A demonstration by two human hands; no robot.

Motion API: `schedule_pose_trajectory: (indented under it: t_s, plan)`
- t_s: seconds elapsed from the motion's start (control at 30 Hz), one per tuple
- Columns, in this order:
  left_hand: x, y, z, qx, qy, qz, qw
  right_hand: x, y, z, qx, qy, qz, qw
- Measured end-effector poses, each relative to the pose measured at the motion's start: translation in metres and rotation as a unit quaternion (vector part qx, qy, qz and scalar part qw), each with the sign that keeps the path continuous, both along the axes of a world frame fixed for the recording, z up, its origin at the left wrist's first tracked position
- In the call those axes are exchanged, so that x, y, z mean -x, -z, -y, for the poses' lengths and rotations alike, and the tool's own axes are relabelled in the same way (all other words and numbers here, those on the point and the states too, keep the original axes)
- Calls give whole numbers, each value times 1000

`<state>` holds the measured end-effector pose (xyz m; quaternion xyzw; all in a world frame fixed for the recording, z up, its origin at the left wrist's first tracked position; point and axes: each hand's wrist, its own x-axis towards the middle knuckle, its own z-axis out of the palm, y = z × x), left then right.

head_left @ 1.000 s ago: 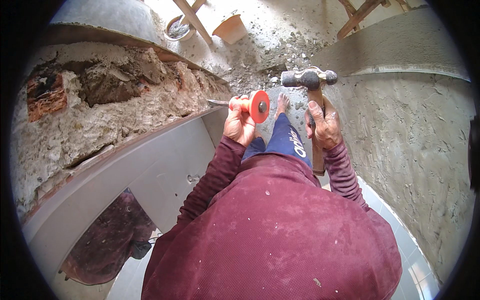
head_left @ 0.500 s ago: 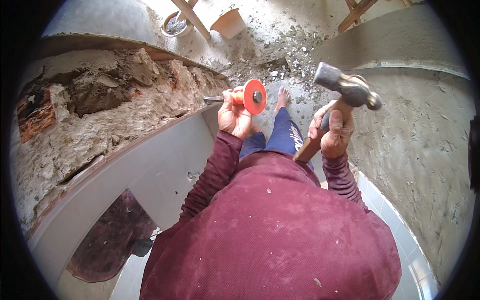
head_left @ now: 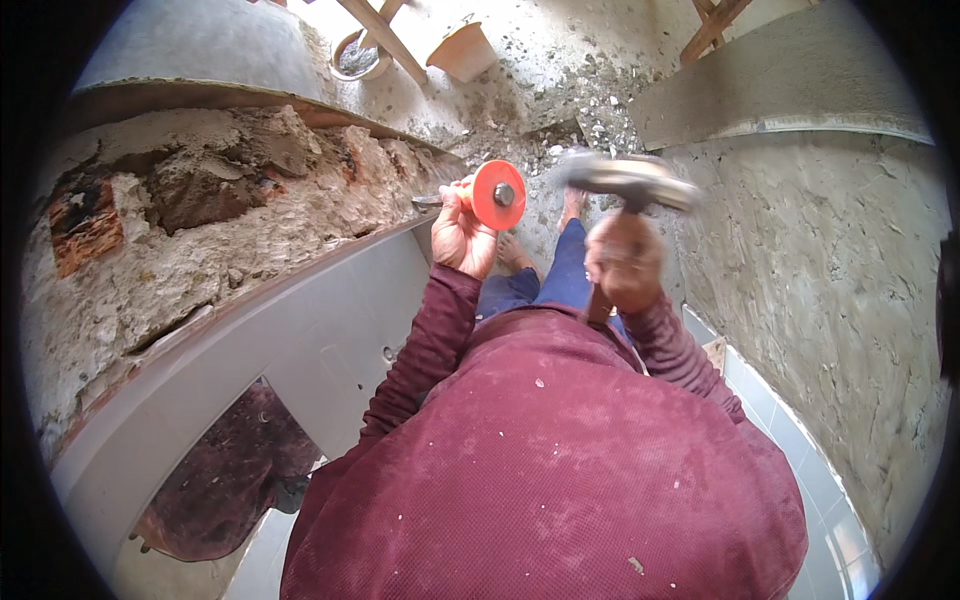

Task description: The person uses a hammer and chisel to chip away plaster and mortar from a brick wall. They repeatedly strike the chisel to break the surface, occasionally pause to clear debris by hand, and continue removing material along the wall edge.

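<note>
My left hand (head_left: 463,238) is closed round the orange grip of a chisel (head_left: 497,196), whose round hand guard and metal striking end face toward the hammer. The chisel's blade points left and its tip is at the edge of the broken wall (head_left: 330,190), where rough mortar and red brick show; whether it touches cannot be made out. My right hand (head_left: 627,262) grips the wooden handle of a hammer (head_left: 632,182). The hammer's head is smeared by motion, to the right of the chisel's striking end and apart from it.
Below the broken edge runs a smooth pale panel (head_left: 320,310) with a dark reflection. A grey plastered wall (head_left: 810,270) bounds the right side. Rubble (head_left: 590,110) litters the floor ahead, near an orange bucket (head_left: 463,52), a tub of grey mix (head_left: 358,56) and wooden legs (head_left: 385,40).
The hammer has swung left toward the chisel, and its head has turned more level. My left hand and the chisel have shifted only slightly left.
</note>
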<state>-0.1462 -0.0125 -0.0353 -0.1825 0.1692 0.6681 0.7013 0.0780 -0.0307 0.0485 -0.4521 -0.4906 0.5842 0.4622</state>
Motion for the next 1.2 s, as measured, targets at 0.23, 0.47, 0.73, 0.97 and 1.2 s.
schedule_pose_trajectory:
  t_s: [0.23,0.47,0.73,0.97,1.2]
  plan:
    - [15,4,2,65,65,-66,994,1,-19,-4,45,-41,41,997]
    - [-29,-34,13,12,55,-75,996,-5,-40,-29,67,28,36,997]
    - [1,-17,-6,47,21,-60,997,-6,-41,-22,64,49,21,997]
    - [-9,-32,3,25,45,-61,997,-5,-57,-18,-86,92,-60,990]
    - [-15,-30,-3,-25,21,-55,998,-17,-49,-30,-9,77,-26,997]
